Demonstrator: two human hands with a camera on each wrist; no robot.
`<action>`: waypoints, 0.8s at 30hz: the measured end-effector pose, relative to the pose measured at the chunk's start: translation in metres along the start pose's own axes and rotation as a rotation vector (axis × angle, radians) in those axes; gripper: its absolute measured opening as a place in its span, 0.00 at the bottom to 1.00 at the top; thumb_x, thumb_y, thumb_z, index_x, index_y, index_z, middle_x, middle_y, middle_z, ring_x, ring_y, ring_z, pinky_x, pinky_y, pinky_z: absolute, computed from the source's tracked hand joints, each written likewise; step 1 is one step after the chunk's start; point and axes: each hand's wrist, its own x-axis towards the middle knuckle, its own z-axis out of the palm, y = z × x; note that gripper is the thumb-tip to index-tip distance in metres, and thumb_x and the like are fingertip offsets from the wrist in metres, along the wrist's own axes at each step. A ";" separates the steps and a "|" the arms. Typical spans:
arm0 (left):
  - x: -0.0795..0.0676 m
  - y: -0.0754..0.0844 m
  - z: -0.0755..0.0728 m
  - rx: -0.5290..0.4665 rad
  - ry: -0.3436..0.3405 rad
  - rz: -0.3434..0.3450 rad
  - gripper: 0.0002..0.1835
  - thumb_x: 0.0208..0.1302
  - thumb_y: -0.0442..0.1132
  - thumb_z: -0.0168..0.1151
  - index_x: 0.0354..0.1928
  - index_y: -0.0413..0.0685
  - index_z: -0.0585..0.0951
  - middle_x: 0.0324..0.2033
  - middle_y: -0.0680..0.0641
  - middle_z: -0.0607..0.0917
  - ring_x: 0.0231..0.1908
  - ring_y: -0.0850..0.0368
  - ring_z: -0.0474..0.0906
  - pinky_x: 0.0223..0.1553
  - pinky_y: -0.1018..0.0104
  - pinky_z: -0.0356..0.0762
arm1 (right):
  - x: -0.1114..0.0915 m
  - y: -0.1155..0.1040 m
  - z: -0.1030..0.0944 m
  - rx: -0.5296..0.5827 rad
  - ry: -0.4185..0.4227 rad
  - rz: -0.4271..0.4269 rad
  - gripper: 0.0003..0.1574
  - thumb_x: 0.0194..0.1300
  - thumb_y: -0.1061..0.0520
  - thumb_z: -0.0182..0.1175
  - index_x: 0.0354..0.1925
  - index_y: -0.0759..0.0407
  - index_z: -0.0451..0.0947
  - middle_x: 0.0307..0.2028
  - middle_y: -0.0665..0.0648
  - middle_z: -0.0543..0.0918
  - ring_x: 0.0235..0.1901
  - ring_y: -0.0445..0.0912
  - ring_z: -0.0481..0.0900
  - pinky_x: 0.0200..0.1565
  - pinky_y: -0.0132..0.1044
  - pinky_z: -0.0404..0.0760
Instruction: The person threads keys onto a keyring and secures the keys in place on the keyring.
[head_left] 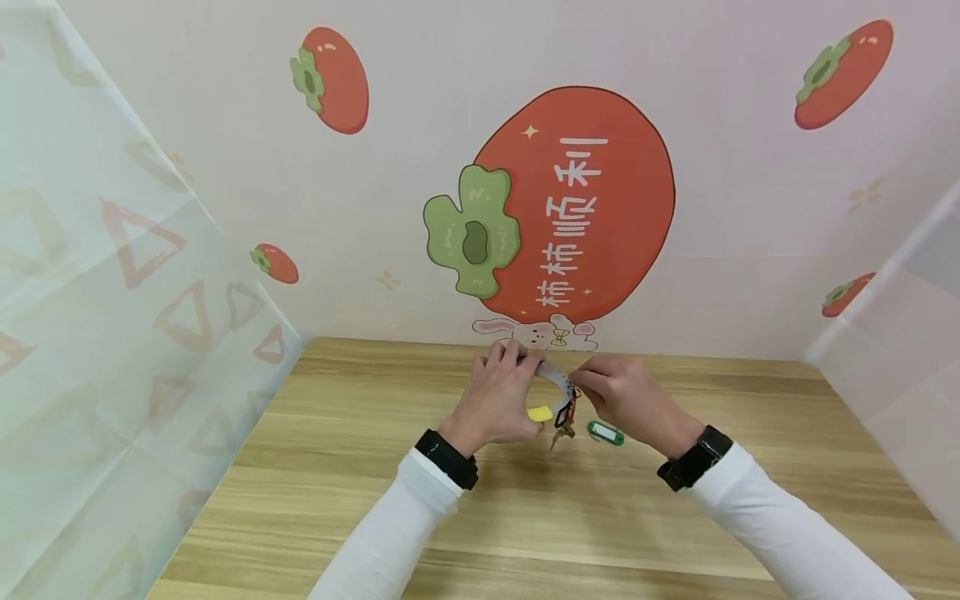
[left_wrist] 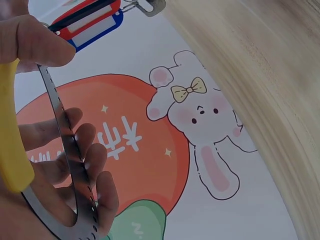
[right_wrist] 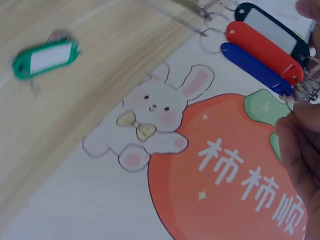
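Note:
My left hand [head_left: 498,396] grips a curved metal band [left_wrist: 65,135] with small holes along its edge and a yellow handle [left_wrist: 14,140]. Its fingers curl round the metal. Red [right_wrist: 262,47], blue [right_wrist: 255,70] and dark [right_wrist: 280,35] key tags hang near one end of the band, with keys [head_left: 562,433] below them. Beside that end, my right hand [head_left: 630,400] pinches a thin wire ring [right_wrist: 288,103] at the blue tag between thumb and finger. Whether that ring passes through a hole is hidden.
A green key tag [head_left: 605,432] with a white label lies on the wooden table [head_left: 525,533], just below my right hand. Behind the table stands a wall covering [head_left: 720,283] with printed persimmons and a rabbit. Pale sheets [head_left: 97,275] close off both sides.

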 end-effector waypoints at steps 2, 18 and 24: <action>0.000 0.000 0.000 0.002 -0.007 -0.006 0.44 0.42 0.50 0.77 0.67 0.50 0.75 0.58 0.44 0.73 0.58 0.45 0.68 0.56 0.41 0.69 | -0.001 -0.001 0.000 -0.038 -0.017 -0.024 0.22 0.41 0.73 0.80 0.38 0.67 0.87 0.33 0.58 0.86 0.31 0.49 0.86 0.34 0.39 0.85; -0.002 -0.005 0.002 0.032 -0.019 -0.047 0.46 0.41 0.48 0.75 0.69 0.48 0.74 0.60 0.42 0.73 0.58 0.43 0.69 0.54 0.41 0.69 | -0.013 0.004 0.001 0.050 -0.025 0.128 0.18 0.53 0.69 0.75 0.44 0.66 0.86 0.39 0.59 0.87 0.37 0.50 0.87 0.38 0.41 0.85; -0.003 -0.006 0.002 0.039 -0.005 -0.049 0.46 0.40 0.48 0.75 0.68 0.48 0.74 0.60 0.42 0.73 0.57 0.43 0.69 0.54 0.42 0.70 | -0.027 0.010 0.002 0.071 -0.117 0.285 0.15 0.56 0.67 0.74 0.44 0.65 0.86 0.39 0.59 0.87 0.37 0.52 0.86 0.38 0.46 0.85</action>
